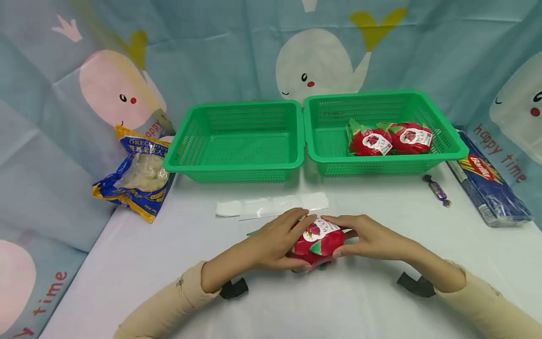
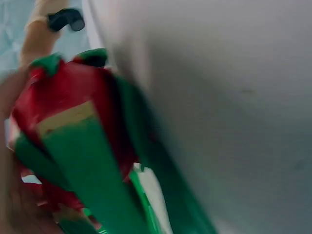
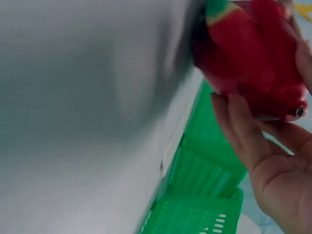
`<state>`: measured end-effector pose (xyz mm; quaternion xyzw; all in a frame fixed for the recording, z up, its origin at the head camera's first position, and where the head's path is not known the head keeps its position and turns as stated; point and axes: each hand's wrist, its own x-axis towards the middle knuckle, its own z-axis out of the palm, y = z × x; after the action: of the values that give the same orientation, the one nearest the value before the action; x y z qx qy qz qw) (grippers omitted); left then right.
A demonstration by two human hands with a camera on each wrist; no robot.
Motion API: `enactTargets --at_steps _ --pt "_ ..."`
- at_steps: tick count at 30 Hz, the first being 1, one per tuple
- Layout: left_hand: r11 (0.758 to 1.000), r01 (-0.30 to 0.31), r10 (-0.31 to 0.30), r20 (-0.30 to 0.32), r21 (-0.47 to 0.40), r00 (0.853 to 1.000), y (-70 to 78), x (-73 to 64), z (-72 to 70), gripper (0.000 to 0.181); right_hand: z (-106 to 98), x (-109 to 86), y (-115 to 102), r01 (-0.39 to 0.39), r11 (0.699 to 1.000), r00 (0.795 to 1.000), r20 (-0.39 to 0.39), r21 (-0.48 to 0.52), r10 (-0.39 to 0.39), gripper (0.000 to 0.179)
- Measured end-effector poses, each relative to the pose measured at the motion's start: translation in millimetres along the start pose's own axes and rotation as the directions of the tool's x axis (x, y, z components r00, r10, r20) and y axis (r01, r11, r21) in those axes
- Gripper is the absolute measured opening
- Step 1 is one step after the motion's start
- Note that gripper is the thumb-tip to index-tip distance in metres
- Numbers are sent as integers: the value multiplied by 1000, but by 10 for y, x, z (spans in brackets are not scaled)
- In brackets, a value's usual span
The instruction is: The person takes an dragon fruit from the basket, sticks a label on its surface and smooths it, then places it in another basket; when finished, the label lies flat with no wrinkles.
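A red dragon fruit (image 1: 323,247) with green scales and a white label lies between both hands in the head view. My left hand (image 1: 268,242) grips its left side, fingers over the top and thumb lower down. From the right, my right hand (image 1: 377,238) holds the other end between fingers and thumb. The left wrist view shows the leafy end of the dragon fruit (image 2: 73,87) close up, with long green scales. Fingers of the right hand (image 3: 273,165) touch the smooth red end in the right wrist view. Whether the fruit touches the table cannot be told.
Behind the hands lies a strip of white stickers (image 1: 271,205). Two green baskets, left (image 1: 233,168) and right (image 1: 389,158), stand at the back; two labelled dragon fruits (image 1: 410,138) sit in the right one. Pasta bags (image 1: 144,172), (image 1: 493,179) flank them, and a purple-wrapped candy (image 1: 437,190) lies at right.
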<state>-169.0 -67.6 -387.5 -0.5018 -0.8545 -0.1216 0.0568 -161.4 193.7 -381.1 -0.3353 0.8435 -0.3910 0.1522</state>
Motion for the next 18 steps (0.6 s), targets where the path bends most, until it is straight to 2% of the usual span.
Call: enactTargets --at_steps 3,7,10,12,14,18 --pt "999 9 -8 -33 40 999 1 2 21 84 2 -32 37 44 995 996 -74 -92 -51 62" --pt "995 16 -4 -115 103 993 10 -23 63 71 5 -24 71 122 965 977 -143 -232 -158 54" --pt "991 -29 51 -175 128 983 8 -46 106 59 21 -28 121 218 931 948 -164 -292 -274 56" --pt "992 -59 80 -193 116 978 1 -55 122 53 28 -31 155 283 906 922 -173 -314 -347 57" --pt "991 -89 107 -195 98 975 -9 -57 132 49 20 -31 179 342 879 896 -167 -333 -412 58" --pt "991 -108 121 -182 79 976 -20 -58 138 49 -20 -2 201 423 835 859 -136 -352 -493 53"
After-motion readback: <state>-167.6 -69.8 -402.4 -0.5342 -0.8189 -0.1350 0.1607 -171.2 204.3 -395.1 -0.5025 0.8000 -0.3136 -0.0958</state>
